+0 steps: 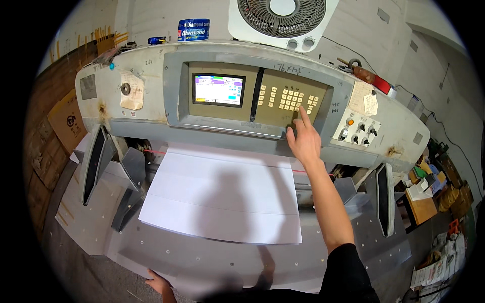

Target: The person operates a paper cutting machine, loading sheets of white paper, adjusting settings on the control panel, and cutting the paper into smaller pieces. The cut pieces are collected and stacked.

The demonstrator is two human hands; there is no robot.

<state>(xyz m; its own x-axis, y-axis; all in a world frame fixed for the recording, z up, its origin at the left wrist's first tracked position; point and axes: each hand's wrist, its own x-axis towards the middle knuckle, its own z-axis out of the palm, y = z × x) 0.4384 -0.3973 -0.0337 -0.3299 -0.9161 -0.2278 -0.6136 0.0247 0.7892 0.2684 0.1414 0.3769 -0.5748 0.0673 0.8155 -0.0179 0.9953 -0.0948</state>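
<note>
My right hand [304,139] reaches up to the control panel [237,116] of a large grey paper cutting machine. Its index finger is stretched out onto the lower right of the keypad [291,96], with the thumb apart and nothing held. My left hand [160,287] is low at the table's front left edge, fingers partly showing and apart. Between them a wide stack of white paper [222,197] lies on the metal table [187,255], its far edge under the machine's front beam. The lit screen [218,90] sits left of the keys.
A white fan [283,45] and a blue round tin [193,30] stand on top of the machine. Knobs and switches [357,132] sit at right. Black-faced side guards [94,166] flank the table on both sides. Papers and sacks [439,262] lie at far right.
</note>
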